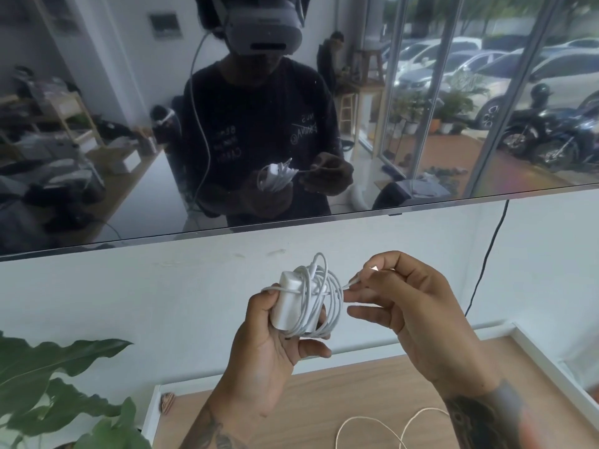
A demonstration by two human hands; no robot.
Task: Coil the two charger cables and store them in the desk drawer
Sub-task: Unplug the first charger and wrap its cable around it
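Wrapping round a white rectangular plastic charger brick (289, 299), a thin white cable (327, 303) sits in loose, uneven loops, the whole bundle held up in the air above the worktop and in front of the white wall (129, 303). The left hand (269, 358) is closed round the brick from below, palm turned up, thumb pressed on its left side and fingers curled under the loops. The right hand (411, 315) is raised just beside the bundle on the right, thumb and forefinger pinched on the cable's free end near its small plug, the other fingers spread loosely towards the coil; both forearms show dark tattoos. Below the hands lies the pale wood worktop (324, 400) with a white raised edge, and on it a second thin cream-white cable (382, 426) lies uncoiled in wide curves, well apart from the held bundle. Broad green plant leaves (48, 367) fill the lower left corner beside the worktop. A thin black cord (486, 254) hangs down the wall at the right. Above, a large dark glossy screen (97, 157) reflects the person wearing a headset and holding the bundle, with windows and parked vehicles behind.
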